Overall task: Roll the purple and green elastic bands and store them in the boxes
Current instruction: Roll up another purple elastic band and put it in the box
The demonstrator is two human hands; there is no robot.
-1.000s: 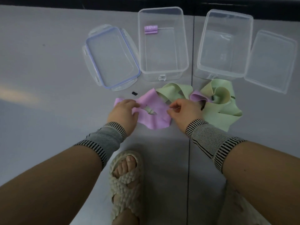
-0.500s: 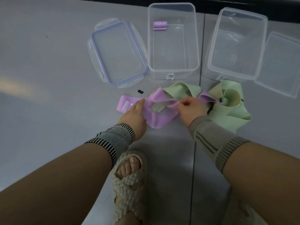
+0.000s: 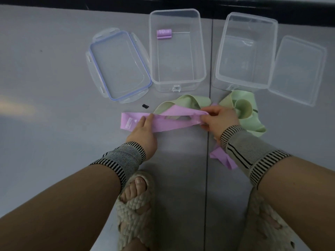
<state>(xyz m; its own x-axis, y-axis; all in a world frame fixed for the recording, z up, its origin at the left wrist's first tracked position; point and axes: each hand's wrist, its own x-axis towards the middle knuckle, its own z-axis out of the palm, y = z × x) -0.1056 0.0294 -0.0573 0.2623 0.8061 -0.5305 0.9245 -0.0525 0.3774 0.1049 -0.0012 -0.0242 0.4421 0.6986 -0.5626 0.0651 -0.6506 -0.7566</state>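
Grey floor (image 3: 54, 87), purple band (image 3: 168, 122) stretched flat, left fingers (image 3: 145, 120) pressing, right fingers (image 3: 208, 115) pinching

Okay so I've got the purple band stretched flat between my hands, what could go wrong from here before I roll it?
1. The purple band crosses over a loop of the green bands; rolling now might drag green in with it.
2. The right hand only pinches the band's twisted end, so it may slip and spring back.
3. A loose purple tail trails under the right wrist and could roll up crooked.
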